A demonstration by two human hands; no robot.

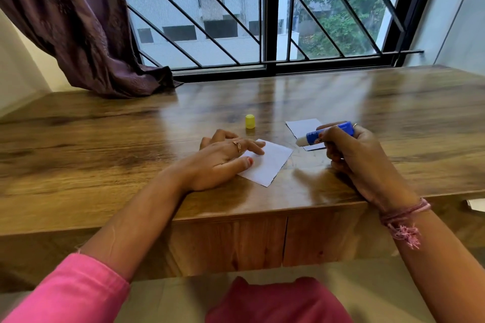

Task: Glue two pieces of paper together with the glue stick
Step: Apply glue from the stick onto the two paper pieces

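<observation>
Left hand [223, 157] flat, fingers straight, pressing near paper piece [270, 164] onto wooden bench [105, 155]. Right hand [349, 149] grips uncapped blue glue stick [324, 134], tip pointing left above second paper piece [303, 127]. Yellow cap [249, 121] upright just behind.

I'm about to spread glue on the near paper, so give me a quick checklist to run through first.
1. Cap off: ok, the yellow cap stands on the table, apart from the stick.
2. Glue tip exposed: ok, the glue stick shows its white end.
3. Stick gripped: ok, right hand holds it.
4. Near paper pinned: ok, left hand rests flat on it.
5. Second paper in reach: ok, behind the stick.
6. Tip on paper: not ok, it is off to the paper's right.
</observation>
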